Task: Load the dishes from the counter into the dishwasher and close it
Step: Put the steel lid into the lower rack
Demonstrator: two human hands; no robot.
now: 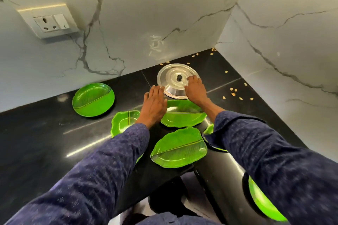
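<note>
Two risks are noted at the steel lid (175,80), which lies at the back of the black counter (45,133) near the wall corner. First, a smooth, shallow lid taken only by its rim is judged liable to slip, since the knob at its centre is not gripped. Second, the green plates (180,147) lie directly beneath both forearms, one overhanging the counter's front edge, and could be swept off by a sleeve as the lid is drawn back. Loose seeds (233,94) scattered to the right may be dragged along. The right hand (195,90) is laid over the lid's near right rim with fingers bent upon it; whether the rim is actually clamped cannot be told. The left hand (154,104) is held flat, fingers straight and together, fingertips touching the lid's left edge. The dishwasher is not seen.
</note>
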